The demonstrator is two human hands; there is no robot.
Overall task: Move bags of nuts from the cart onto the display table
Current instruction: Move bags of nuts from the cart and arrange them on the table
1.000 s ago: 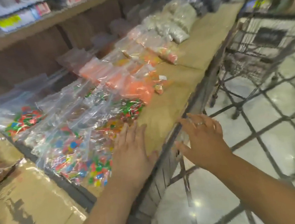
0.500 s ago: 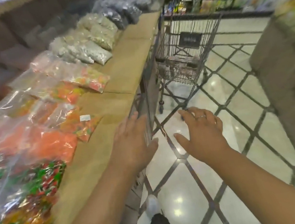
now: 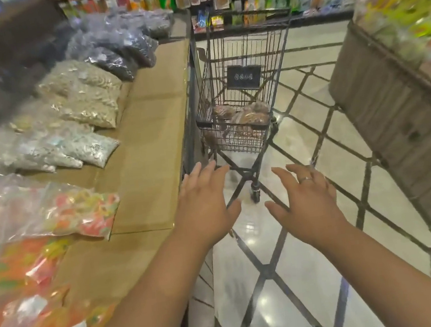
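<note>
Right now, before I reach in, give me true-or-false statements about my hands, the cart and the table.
1. The left hand and the right hand hold nothing. True.
2. The cart is empty. False: brown bags lie in its basket.
3. The cart stands beside the table. True.
4. The dark bags lie at the table's near end. False: they lie at its far end.
5. The right hand wears a ring. True.
</note>
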